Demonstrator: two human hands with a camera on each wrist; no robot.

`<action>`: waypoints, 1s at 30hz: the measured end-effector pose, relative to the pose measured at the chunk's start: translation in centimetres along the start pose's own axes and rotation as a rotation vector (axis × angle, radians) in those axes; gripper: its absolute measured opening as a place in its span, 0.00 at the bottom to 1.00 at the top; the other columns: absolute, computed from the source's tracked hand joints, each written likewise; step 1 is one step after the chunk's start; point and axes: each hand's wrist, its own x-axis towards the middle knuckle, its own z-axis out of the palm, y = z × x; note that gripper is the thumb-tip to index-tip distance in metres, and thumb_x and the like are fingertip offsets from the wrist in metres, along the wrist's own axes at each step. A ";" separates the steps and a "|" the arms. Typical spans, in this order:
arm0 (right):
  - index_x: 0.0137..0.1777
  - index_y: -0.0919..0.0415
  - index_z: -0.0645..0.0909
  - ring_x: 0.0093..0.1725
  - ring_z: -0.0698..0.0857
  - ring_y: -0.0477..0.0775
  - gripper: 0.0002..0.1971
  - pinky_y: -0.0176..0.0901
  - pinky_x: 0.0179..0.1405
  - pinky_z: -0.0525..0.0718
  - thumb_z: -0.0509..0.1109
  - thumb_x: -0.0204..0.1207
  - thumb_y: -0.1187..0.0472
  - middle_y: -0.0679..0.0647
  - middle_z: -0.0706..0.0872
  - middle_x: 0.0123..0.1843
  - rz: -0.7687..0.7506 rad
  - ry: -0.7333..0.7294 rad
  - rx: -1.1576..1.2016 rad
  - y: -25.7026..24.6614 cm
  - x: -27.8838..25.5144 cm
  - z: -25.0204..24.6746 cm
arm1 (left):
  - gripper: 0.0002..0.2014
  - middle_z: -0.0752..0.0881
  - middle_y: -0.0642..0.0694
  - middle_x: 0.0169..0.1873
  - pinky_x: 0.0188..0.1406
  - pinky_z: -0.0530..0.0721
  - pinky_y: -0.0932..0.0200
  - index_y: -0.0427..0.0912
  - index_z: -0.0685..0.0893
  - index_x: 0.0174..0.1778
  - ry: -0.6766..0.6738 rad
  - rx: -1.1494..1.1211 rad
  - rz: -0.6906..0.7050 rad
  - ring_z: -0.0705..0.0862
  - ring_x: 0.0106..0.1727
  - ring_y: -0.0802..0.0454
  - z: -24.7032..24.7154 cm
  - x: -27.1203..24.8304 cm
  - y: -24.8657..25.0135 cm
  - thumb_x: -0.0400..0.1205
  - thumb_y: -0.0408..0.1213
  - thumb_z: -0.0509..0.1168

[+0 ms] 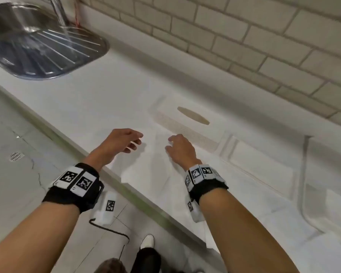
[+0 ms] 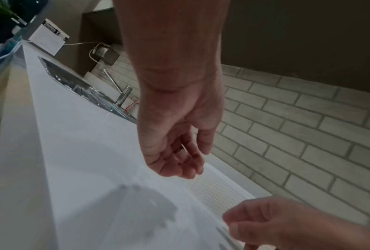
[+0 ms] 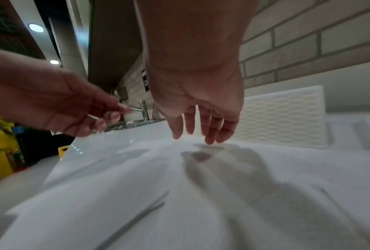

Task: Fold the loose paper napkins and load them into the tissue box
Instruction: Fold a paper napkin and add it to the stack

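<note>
A white tissue box (image 1: 169,113) with an oval slot on top stands on the white counter, near the brick wall; its ribbed side shows in the wrist views (image 3: 282,118) (image 2: 218,187). In front of it a loose white napkin (image 1: 152,168) (image 3: 158,194) lies spread out and creased, reaching the counter's front edge. My left hand (image 1: 135,143) (image 2: 186,165) hovers over the napkin's left part, fingers loosely curled and holding nothing. My right hand (image 1: 168,143) (image 3: 199,133) hangs just above the napkin's far part, close to the box, fingers pointing down and empty.
More loose napkins (image 1: 254,160) lie spread on the counter to the right of the box. A steel sink drainer (image 1: 37,50) and tap (image 1: 59,14) sit at the far left. The counter's front edge (image 1: 138,196) runs diagonally below my wrists.
</note>
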 end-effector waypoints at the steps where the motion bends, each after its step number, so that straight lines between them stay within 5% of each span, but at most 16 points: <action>1: 0.73 0.61 0.75 0.71 0.75 0.61 0.20 0.52 0.65 0.75 0.63 0.82 0.57 0.59 0.76 0.72 0.002 -0.001 -0.056 -0.1 0.2 0.2 | 0.09 0.88 0.45 0.43 0.41 0.78 0.58 0.40 0.88 0.53 0.015 -0.027 0.007 0.83 0.40 0.49 0.1 0.4 -0.2 0.83 0.39 0.66; 5: 0.73 0.62 0.71 0.69 0.73 0.62 0.23 0.52 0.63 0.75 0.66 0.79 0.58 0.61 0.78 0.70 -0.014 0.046 -0.228 0.1 1.3 1.1 | 0.08 0.89 0.46 0.42 0.40 0.78 0.60 0.41 0.89 0.52 0.062 -0.057 0.028 0.83 0.39 0.51 1.0 1.3 -0.7 0.83 0.39 0.67; 11: 0.68 0.59 0.79 0.68 0.71 0.62 0.21 0.53 0.64 0.72 0.69 0.74 0.61 0.59 0.76 0.68 0.036 0.037 -0.246 0.0 2.9 1.1 | 0.07 0.87 0.52 0.50 0.45 0.79 0.63 0.45 0.88 0.53 0.085 -0.024 0.049 0.84 0.50 0.54 2.4 2.5 -0.9 0.81 0.36 0.69; 16: 0.58 0.54 0.86 0.69 0.70 0.59 0.13 0.54 0.65 0.67 0.68 0.78 0.51 0.53 0.79 0.66 -0.103 0.092 -0.152 -0.8 3.2 -0.7 | 0.23 0.82 0.52 0.60 0.59 0.79 0.59 0.49 0.83 0.65 0.013 0.074 0.102 0.80 0.60 0.54 3.2 3.1 -1.2 0.74 0.34 0.76; 19: 0.54 0.54 0.87 0.69 0.70 0.56 0.11 0.53 0.66 0.66 0.69 0.78 0.51 0.50 0.81 0.65 -0.167 0.094 -0.056 -1.8 2.9 -2.2 | 0.19 0.88 0.44 0.55 0.50 0.81 0.63 0.43 0.85 0.61 -0.049 0.080 0.106 0.85 0.52 0.52 3.8 3.4 -1.1 0.74 0.32 0.76; 22: 0.51 0.56 0.86 0.66 0.76 0.54 0.09 0.54 0.68 0.72 0.69 0.79 0.52 0.50 0.85 0.61 -0.165 0.060 0.206 -2.5 3.1 -3.4 | 0.11 0.89 0.33 0.44 0.41 0.80 0.54 0.31 0.87 0.49 0.004 0.066 0.077 0.85 0.40 0.46 3.3 3.5 -1.2 0.78 0.36 0.73; 25: 0.50 0.58 0.87 0.56 0.84 0.54 0.13 0.54 0.60 0.82 0.65 0.82 0.52 0.52 0.89 0.52 -0.091 0.235 0.452 -2.5 3.7 -3.5 | 0.12 0.88 0.41 0.35 0.38 0.81 0.54 0.27 0.85 0.41 0.107 -0.056 0.072 0.86 0.35 0.50 1.9 3.3 -1.1 0.78 0.36 0.72; 27: 0.49 0.63 0.86 0.50 0.85 0.56 0.13 0.55 0.54 0.84 0.62 0.84 0.57 0.55 0.89 0.48 -0.020 0.296 0.396 -2.5 4.1 -2.4 | 0.07 0.89 0.47 0.32 0.34 0.82 0.59 0.33 0.86 0.38 0.213 -0.144 0.055 0.86 0.31 0.53 0.2 3.3 -0.9 0.78 0.34 0.72; 30: 0.52 0.65 0.84 0.56 0.84 0.60 0.12 0.53 0.57 0.83 0.64 0.82 0.56 0.59 0.87 0.54 0.059 0.136 0.191 -2.8 4.7 0.6 | 0.06 0.82 0.43 0.30 0.29 0.74 0.60 0.38 0.82 0.37 0.329 -0.126 0.000 0.79 0.28 0.50 -2.2 3.7 -1.3 0.76 0.33 0.72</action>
